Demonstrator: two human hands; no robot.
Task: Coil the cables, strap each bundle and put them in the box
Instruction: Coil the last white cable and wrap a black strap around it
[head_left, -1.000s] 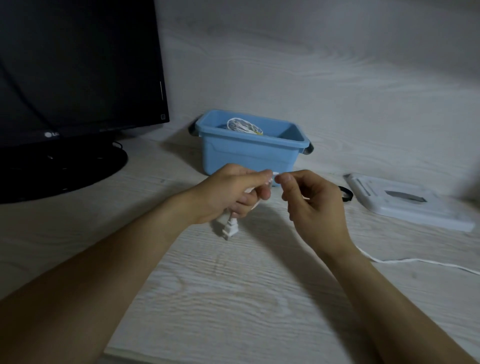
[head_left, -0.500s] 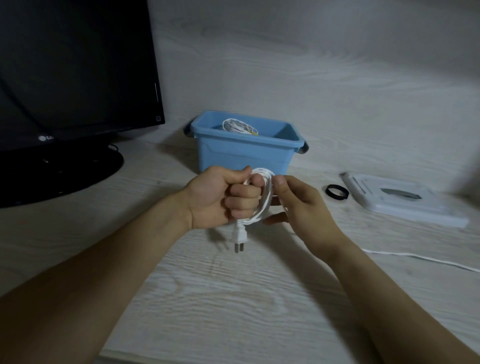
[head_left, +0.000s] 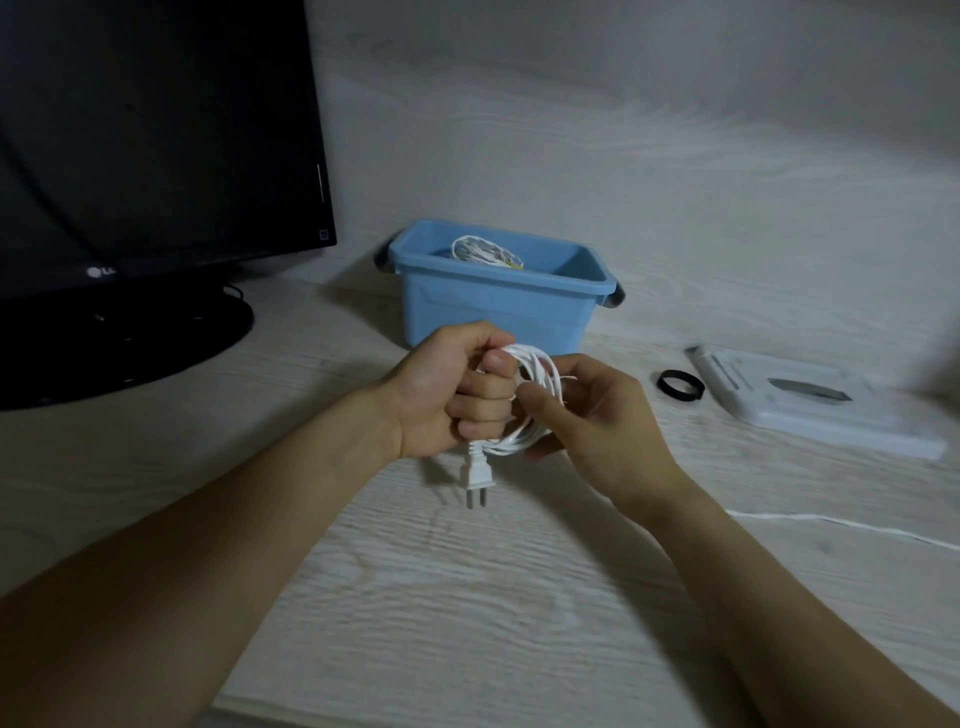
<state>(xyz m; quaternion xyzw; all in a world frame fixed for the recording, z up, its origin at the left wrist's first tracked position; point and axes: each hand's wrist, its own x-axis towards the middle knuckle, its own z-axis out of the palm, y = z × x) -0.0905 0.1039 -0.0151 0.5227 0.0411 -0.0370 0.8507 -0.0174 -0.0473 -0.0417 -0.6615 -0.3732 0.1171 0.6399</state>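
On the pale wood-grain desk (head_left: 467, 597), the left hand (head_left: 441, 389) is fisted around a coiled white power cable (head_left: 540, 400), plug dangling at 6 o'clock; the right hand (head_left: 597, 415) pinches the coil's side, fingers curled, the blue plastic box (head_left: 493, 306) at 12 o'clock

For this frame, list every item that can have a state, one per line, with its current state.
white power cable: partly coiled in loops around the left fist, plug hanging down, tail trailing across the desk to the right.
left hand: grip shut on the coil.
right hand: fingers pinching the loops.
blue box: open, one coiled bundle inside.
black strap ring: lying unused on the desk.
white lid: off the box, flat on the desk.
monitor: screen dark.
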